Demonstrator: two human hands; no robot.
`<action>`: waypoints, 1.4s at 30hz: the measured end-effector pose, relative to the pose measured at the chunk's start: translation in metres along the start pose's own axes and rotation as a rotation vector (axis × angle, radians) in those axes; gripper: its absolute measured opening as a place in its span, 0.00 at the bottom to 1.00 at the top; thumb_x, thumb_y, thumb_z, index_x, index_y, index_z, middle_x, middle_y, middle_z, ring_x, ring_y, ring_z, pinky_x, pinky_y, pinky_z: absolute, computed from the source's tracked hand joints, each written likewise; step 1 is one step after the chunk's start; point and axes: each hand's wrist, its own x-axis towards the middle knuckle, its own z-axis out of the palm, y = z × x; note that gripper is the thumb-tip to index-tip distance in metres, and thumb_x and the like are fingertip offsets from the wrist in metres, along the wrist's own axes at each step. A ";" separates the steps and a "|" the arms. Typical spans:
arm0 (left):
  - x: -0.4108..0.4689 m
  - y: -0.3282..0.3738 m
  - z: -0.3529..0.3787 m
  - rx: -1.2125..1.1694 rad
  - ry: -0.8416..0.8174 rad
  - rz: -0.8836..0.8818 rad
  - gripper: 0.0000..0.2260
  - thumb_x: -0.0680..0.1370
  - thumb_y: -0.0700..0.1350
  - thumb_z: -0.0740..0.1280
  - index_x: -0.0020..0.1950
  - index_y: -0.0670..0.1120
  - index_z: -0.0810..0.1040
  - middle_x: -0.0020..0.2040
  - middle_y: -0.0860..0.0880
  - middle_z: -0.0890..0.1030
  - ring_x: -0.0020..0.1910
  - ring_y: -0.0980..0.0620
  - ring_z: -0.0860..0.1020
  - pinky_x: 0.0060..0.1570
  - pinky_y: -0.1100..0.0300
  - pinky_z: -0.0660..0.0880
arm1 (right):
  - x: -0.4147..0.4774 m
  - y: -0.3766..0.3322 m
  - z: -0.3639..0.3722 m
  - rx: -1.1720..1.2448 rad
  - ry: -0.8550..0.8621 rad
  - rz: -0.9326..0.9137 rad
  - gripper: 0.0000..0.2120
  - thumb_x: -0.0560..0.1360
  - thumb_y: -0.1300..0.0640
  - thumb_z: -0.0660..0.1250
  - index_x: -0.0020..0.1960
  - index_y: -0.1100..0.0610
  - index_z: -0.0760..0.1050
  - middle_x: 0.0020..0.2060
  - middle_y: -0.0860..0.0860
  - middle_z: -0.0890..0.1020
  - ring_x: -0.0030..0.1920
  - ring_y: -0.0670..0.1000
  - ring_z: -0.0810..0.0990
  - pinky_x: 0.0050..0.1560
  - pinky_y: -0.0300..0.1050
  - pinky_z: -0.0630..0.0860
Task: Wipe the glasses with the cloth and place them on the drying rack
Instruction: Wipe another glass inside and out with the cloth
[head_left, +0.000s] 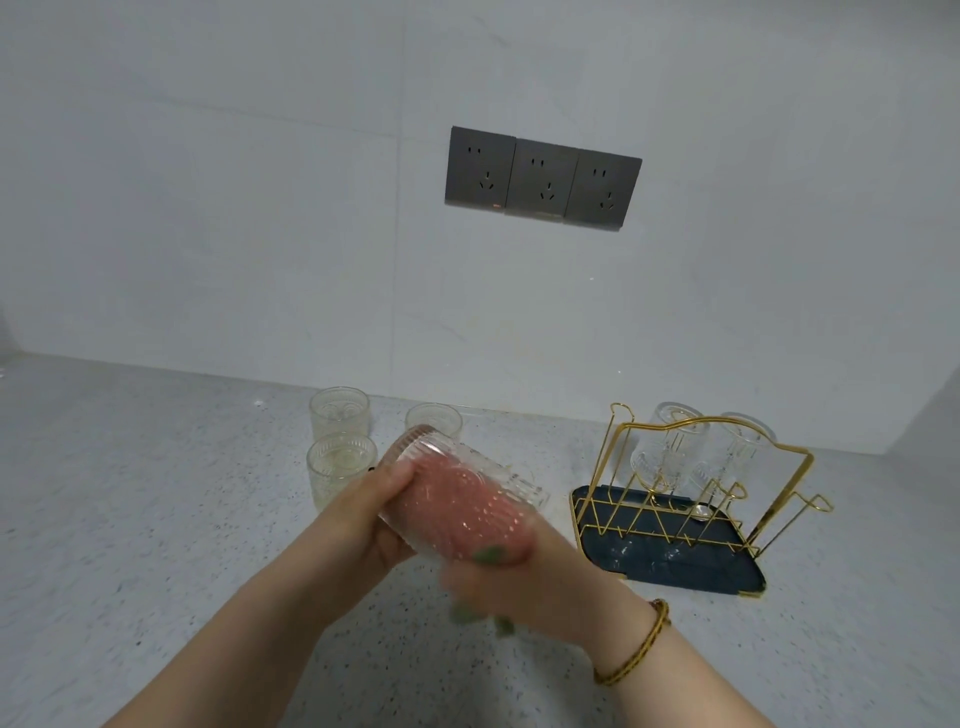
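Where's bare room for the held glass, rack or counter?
The rack has bare front pegs; its back row holds two glasses. The counter is open left of the three upright glasses and right of the rack. Crowded between them, where the left hand, right hand, held glass and another glass sit.

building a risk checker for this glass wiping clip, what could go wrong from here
1. The left hand grips the tilted glass above the counter while the blurred right hand works the pink cloth inside; a slip could drop it on the hard surface.
2. Three glasses stand close behind it; its raised base might knock one.
3. The drying rack already holds two upturned glasses, so setting another in could clink against them.
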 end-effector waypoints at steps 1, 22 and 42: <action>0.001 -0.002 0.002 0.007 0.050 -0.038 0.16 0.71 0.56 0.67 0.50 0.45 0.79 0.44 0.44 0.84 0.41 0.49 0.84 0.38 0.56 0.81 | 0.000 0.000 0.003 -0.233 0.022 -0.143 0.14 0.71 0.66 0.63 0.32 0.52 0.64 0.27 0.47 0.67 0.25 0.39 0.69 0.27 0.30 0.67; 0.002 -0.003 0.000 0.038 0.000 -0.242 0.23 0.64 0.58 0.63 0.55 0.48 0.77 0.45 0.44 0.85 0.41 0.47 0.84 0.36 0.53 0.80 | -0.003 0.006 0.008 -0.444 -0.014 -0.202 0.23 0.69 0.67 0.60 0.33 0.42 0.54 0.30 0.40 0.60 0.30 0.31 0.72 0.28 0.26 0.67; -0.001 -0.006 -0.005 0.032 -0.025 -0.165 0.20 0.67 0.58 0.68 0.52 0.46 0.78 0.47 0.43 0.85 0.46 0.45 0.83 0.44 0.53 0.81 | 0.003 0.010 0.009 -0.111 0.089 0.013 0.07 0.73 0.66 0.61 0.46 0.55 0.71 0.31 0.45 0.68 0.26 0.40 0.70 0.23 0.28 0.67</action>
